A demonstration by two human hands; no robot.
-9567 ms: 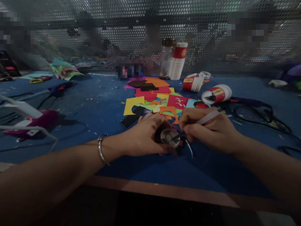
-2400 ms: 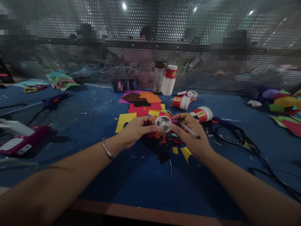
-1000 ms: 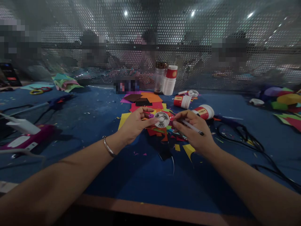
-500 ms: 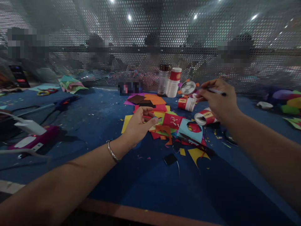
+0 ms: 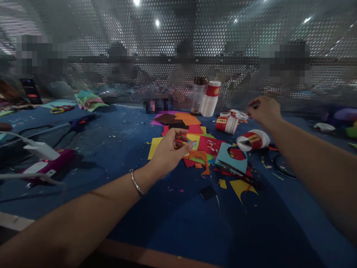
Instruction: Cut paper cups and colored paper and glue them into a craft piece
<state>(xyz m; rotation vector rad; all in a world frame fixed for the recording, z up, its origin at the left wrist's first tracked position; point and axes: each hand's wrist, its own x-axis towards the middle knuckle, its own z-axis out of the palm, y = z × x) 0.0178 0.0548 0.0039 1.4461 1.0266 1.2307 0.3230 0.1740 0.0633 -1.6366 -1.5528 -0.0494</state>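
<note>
My left hand [image 5: 170, 149] hovers over a heap of coloured paper, fingers loosely curled and thumb apart from them; I see nothing clearly held. A silver bangle [image 5: 135, 183] circles that wrist. My right hand [image 5: 264, 109] is raised at the right, its fingers pinched together around a small dark spot I cannot identify. Just left of it lie white round pieces [image 5: 239, 114]. Below are two tipped red-and-white paper cups, one [image 5: 226, 125] nearer the back and one [image 5: 253, 140] closer to me. A light-blue paper [image 5: 223, 160] with a round hole lies on the heap.
Behind the heap stand a clear bottle [image 5: 197, 97] and a stack of paper cups [image 5: 211, 100]. A purple power strip [image 5: 63, 162] with a white plug and cables is at left, scissors [image 5: 60, 109] beyond. A black square [image 5: 208, 192] and yellow scrap [image 5: 242, 189] lie in front.
The pen seen in my right hand is no longer clearly visible. The round disc that stood upright beside that hand is gone from there; flat white pieces show behind the cups. The view has shifted slightly.
</note>
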